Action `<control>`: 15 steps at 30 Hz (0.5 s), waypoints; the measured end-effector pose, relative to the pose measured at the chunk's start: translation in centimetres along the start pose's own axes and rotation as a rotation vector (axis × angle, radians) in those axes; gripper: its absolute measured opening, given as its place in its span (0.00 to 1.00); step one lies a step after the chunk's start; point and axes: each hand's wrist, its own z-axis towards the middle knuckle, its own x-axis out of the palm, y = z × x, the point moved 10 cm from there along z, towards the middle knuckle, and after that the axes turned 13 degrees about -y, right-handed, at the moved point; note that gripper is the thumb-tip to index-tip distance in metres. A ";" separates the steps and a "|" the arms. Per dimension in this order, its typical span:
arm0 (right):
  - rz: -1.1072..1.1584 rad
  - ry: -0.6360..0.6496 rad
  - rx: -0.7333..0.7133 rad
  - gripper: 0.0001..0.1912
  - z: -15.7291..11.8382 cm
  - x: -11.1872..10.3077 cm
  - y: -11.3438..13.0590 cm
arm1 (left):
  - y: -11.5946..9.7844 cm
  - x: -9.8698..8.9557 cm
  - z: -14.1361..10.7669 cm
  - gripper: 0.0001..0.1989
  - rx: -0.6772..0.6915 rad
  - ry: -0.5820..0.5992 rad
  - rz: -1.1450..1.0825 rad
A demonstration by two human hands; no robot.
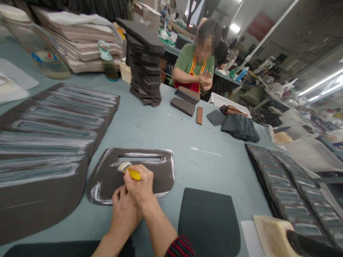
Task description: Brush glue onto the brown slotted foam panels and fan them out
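Head view: the right hand (138, 184) grips a yellow-handled brush (133, 174) in closed fingers, its bristles on a slotted dark brown panel (162, 175) streaked with white. The left hand (124, 212) lies just below, its curled fingers (116, 194) on the panel's lower edge, holding nothing.

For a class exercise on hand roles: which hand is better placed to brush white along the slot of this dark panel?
The right hand, probably: it grips the yellow-handled brush just below the slot of the dark panel. The left hand shows no tool and lies lower down.
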 end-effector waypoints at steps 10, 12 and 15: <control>-0.391 -0.245 0.291 0.17 0.0 -15.2 -11.6 | -0.7 0.3 2.8 0.15 -0.182 0.010 -0.176; -0.407 -0.184 0.331 0.17 -0.8 -14.5 -12.1 | -1.7 1.7 3.5 0.15 -0.205 0.048 -0.347; -0.335 -0.192 0.330 0.17 -1.8 -13.9 -10.9 | -3.8 4.3 4.4 0.15 -0.233 0.113 -0.635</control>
